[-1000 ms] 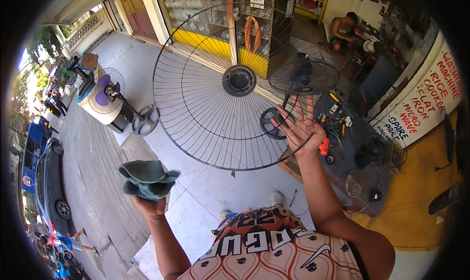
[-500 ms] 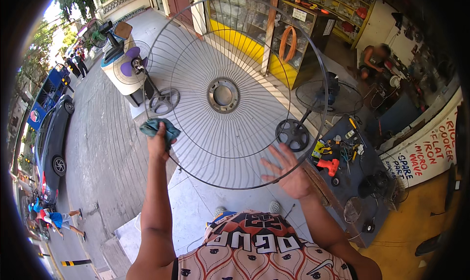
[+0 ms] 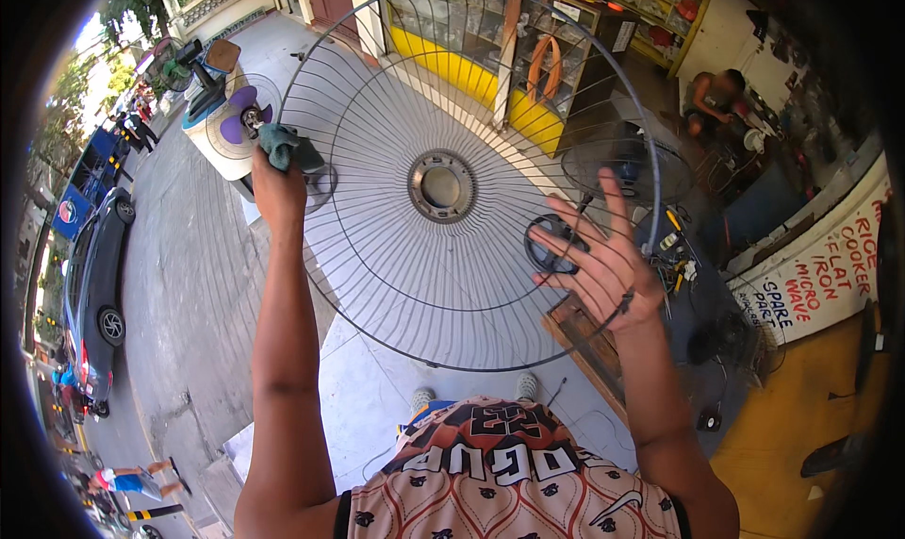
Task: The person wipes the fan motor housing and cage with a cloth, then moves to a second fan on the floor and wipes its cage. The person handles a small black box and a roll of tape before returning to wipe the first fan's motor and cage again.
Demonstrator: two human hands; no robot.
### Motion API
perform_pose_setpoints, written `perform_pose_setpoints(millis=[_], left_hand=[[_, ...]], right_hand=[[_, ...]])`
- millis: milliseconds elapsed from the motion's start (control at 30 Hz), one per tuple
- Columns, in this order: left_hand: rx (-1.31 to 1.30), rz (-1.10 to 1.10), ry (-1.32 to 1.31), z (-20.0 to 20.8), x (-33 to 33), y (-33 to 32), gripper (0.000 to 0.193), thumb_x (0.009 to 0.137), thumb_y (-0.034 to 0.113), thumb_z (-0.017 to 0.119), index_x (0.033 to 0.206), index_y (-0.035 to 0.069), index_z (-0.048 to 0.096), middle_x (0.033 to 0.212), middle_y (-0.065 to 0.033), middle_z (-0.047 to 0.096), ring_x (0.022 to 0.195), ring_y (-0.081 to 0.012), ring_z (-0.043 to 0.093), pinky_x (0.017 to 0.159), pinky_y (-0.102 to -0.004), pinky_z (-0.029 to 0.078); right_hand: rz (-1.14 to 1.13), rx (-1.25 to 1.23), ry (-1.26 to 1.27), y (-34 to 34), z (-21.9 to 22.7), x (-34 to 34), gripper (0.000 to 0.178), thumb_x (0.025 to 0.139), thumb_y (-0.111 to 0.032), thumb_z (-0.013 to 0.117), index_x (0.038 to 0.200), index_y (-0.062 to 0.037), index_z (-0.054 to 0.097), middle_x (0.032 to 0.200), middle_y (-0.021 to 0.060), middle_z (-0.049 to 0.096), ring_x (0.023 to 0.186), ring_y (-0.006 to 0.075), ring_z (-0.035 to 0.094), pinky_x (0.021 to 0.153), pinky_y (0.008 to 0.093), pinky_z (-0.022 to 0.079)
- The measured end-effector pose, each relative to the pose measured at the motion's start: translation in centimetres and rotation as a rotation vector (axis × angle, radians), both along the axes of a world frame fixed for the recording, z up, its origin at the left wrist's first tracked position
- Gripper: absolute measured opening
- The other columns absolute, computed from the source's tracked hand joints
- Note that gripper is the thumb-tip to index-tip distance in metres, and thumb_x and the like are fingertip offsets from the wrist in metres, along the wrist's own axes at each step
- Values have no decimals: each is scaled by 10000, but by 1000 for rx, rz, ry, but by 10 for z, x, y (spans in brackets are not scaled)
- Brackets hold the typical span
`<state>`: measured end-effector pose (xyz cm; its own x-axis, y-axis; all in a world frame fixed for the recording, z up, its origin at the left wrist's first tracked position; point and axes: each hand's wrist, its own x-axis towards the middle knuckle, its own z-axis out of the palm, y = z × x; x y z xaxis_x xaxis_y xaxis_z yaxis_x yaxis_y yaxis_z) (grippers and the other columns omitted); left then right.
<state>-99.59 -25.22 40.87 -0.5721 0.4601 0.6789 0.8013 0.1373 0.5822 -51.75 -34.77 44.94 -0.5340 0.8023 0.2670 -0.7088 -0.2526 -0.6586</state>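
Observation:
A large round wire fan grille (image 3: 462, 195) with a metal hub ring is held up in front of me. At its left rim my left hand (image 3: 278, 182) is closed on a crumpled dark green cloth (image 3: 282, 145), which is pressed against the wire edge. My right hand (image 3: 613, 273) is at the lower right rim, its fingers spread apart. Its fingers overlap the wires, and I cannot tell how firmly the palm touches the rim.
A fan with purple blades (image 3: 243, 115) stands at the left, and another caged fan (image 3: 630, 166) at the right. Beside it is a dark table (image 3: 731, 298) with tools. A person (image 3: 715, 105) sits inside the shop. A dark car (image 3: 102, 265) is on the street.
My left hand has moved up along the left rim with the cloth. My right hand has moved up and to the right. The grille has shifted slightly and appears to have turned.

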Motion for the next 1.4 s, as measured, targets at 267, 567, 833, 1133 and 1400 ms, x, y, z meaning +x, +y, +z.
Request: perform_pose_setpoints(millis=[267,567,833,1133,1400], left_hand=[[-11,-692,102,-20,215,8,697,921,147,687,1507,-87,391,1544,-403,362,1439,-530,380,1228,-502,298],[-628,-1353,133,-111,164,-98,363,846,121,712,1184,-6,684,1242,-226,671,1157,-395,624,1023,-447,501],[133,-654,-794,-3,140,48,674,1072,573,484,1273,-57,610,1221,-175,657,1112,-247,615,986,-395,478],[-109,-1460,161,-41,312,-51,641,989,218,643,1536,-19,409,1582,-291,389,1483,-432,375,1254,-519,258],[-814,-1772,343,-56,195,-95,401,938,77,674,1332,14,629,1443,-204,589,1340,-373,558,1155,-430,452]], right_hand=[[46,16,-83,11,-33,-46,1297,613,-34,644,1668,-404,-14,1662,223,226,1498,451,326,1038,616,485],[-155,-55,-143,10,-57,29,1217,641,-48,586,1681,-340,26,1626,243,311,1462,472,395,1019,589,515],[-87,-82,-8,-13,-53,-7,1245,669,-23,564,1650,-439,-80,1693,265,151,1524,563,227,1125,732,347],[-404,-98,-5,19,-64,-11,1101,670,-102,537,1670,-329,137,1663,222,283,1493,510,332,1148,723,351],[-367,-38,176,25,-74,42,1113,665,-95,488,1671,-348,86,1668,259,251,1492,606,251,1089,770,384]])
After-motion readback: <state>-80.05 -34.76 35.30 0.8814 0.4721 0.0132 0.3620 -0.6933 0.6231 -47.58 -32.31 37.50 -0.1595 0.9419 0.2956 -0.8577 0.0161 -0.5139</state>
